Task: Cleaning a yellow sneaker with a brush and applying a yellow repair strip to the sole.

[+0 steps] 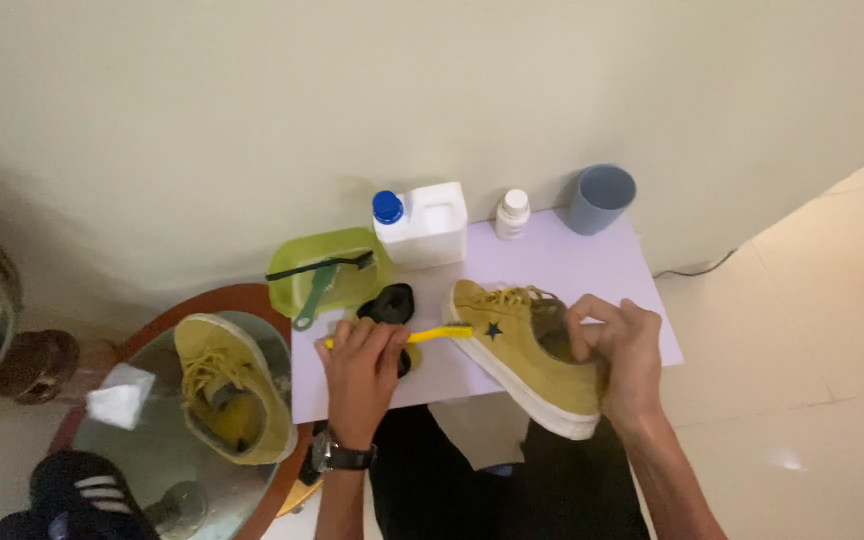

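My left hand [360,362] grips a yellow brush [422,335], its head touching the toe of the shoe [522,345]. My right hand [624,358] is closed around the shoe's heel, holding it tilted over the white board [572,265]. 1 other shoe [227,385] lies on the round table [157,450].

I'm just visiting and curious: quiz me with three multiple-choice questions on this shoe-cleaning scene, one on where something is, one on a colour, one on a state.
1. Where does the second yellow shoe lie?
A. on the round glass table
B. inside the green tub
C. on the tiled floor

2. What colour is the cap of the white jug?
A. red
B. blue
C. green

3. What is the left hand doing?
A. resting flat and empty
B. gripping the yellow toothbrush
C. lifting the grey cup

Answers:
1 A, it sits on the glass top at left.
2 B, its cap is blue.
3 B, its fingers close round the brush handle, bristles at the shoe that the right hand holds.
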